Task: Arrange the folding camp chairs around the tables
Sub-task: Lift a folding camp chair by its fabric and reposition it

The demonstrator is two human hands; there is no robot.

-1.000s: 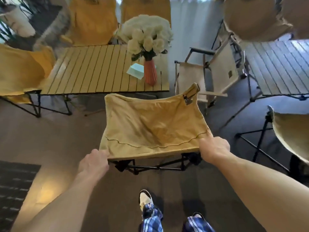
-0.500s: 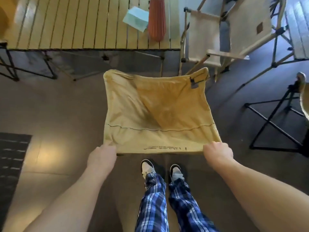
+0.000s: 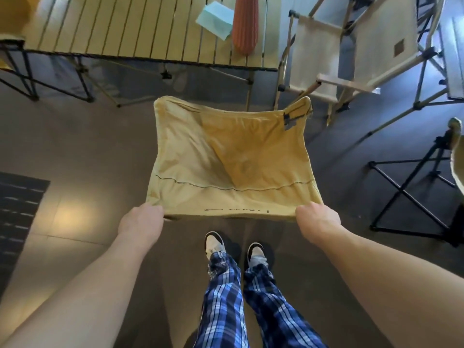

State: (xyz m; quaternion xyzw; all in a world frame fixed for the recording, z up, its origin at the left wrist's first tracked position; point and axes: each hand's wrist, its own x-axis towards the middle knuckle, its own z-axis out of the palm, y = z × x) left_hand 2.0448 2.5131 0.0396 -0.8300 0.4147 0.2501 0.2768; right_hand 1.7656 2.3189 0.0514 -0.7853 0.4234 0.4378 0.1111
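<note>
A yellow fabric camp chair [image 3: 231, 156] stands in front of me, seen from above, facing the slatted wooden table [image 3: 120, 31]. My left hand [image 3: 141, 218] grips the near left corner of its backrest top. My right hand [image 3: 317, 217] grips the near right corner. The chair's frame is hidden under the fabric. A gap of floor separates the chair's front edge from the table's near edge.
On the table stand an orange vase [image 3: 246, 21] and a pale green paper [image 3: 213, 17]. A beige director's chair [image 3: 351, 54] sits at the upper right. Another chair's black frame [image 3: 411, 194] is at the right. A dark mat [image 3: 17, 212] lies left. My feet [image 3: 234, 248] stand behind the chair.
The view has tilted down and I have stepped closer behind the chair. The chair now sits nearer the table, with both hands still on its backrest corners.
</note>
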